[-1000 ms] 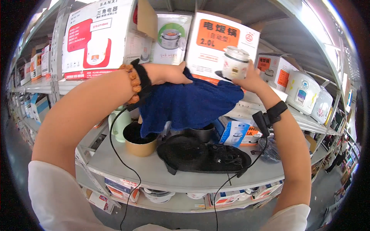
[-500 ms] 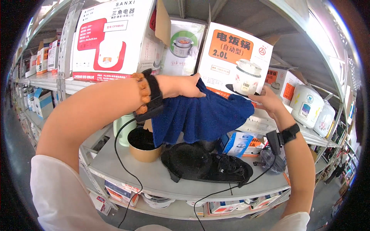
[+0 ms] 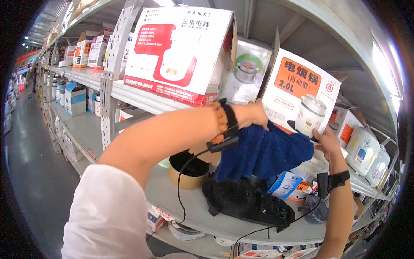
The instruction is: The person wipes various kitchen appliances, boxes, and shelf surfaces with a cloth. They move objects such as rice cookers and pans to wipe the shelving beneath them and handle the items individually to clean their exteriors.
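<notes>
A white box with an orange panel and a rice cooker picture (image 3: pixel 282 101) stands tilted on the upper shelf. My left hand (image 3: pixel 251 114) is closed at its lower left edge, gripping a dark blue cloth (image 3: pixel 264 151) that hangs in folds under the box. My right hand (image 3: pixel 328 143) grips the lower right corner of the same box, thumb on the front; its other fingers are partly hidden. Beside my left hand are a large white and red rice cooker box (image 3: pixel 177 56) and a white box with a green circle (image 3: pixel 246 71).
On the shelf below are a gold-coloured pot (image 3: pixel 189 179) with a dark inside, a black appliance (image 3: pixel 246 205) and a bag-wrapped item (image 3: pixel 317 209). White rice cookers (image 3: pixel 362 144) stand at the right. A metal upright (image 3: pixel 113 73) and an aisle (image 3: pixel 34 172) lie at the left.
The view has swung to the left, so the shelf sits further right and more aisle shows. Both hands keep their places at the box, and the blue cloth still hangs beneath it.
</notes>
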A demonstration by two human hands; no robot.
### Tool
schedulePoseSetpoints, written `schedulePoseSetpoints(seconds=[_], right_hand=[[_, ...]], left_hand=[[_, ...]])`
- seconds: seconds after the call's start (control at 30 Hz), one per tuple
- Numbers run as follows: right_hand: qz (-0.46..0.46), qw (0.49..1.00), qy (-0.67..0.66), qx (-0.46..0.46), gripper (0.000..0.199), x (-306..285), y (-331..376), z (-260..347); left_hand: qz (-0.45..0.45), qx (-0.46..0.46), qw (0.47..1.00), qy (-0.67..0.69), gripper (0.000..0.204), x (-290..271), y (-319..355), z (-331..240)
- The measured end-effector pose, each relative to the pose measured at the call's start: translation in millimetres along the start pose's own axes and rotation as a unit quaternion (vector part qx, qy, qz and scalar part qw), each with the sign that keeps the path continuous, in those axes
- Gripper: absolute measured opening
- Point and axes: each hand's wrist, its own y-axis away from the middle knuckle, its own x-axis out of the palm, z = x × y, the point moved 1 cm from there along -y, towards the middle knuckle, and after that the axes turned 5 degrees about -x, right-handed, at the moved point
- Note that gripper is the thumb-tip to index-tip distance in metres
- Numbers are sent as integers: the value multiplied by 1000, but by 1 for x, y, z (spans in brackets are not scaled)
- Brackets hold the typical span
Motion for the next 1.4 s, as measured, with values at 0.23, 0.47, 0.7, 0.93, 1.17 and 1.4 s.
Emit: schedulePoseSetpoints(seconds=[0.23, 0.47, 0.7, 0.93, 1.17, 1.4], right_hand=[[50, 991, 47, -113, 68, 12, 32, 33], [-9, 999, 23, -43, 79, 57, 54, 51], [-21, 976, 165, -139, 91, 54, 38, 51], [-42, 974, 105, -194, 64, 61, 33, 40], [0, 988, -25, -155, 50, 21, 72, 44], [21, 989, -43, -138, 51, 37, 68, 52]], left_hand=[[-196, 24, 976, 89, 86, -3, 59, 21], [-203, 222, 950, 83, 97, 47, 60, -22], [-287, 162, 907, 262, 71, -22, 18, 27], [-99, -3, 922, 375, 55, -36, 19, 30], [-80, 100, 909, 398, 61, -28, 100, 5], [-133, 248, 930, 237, 78, 22, 129, -49]])
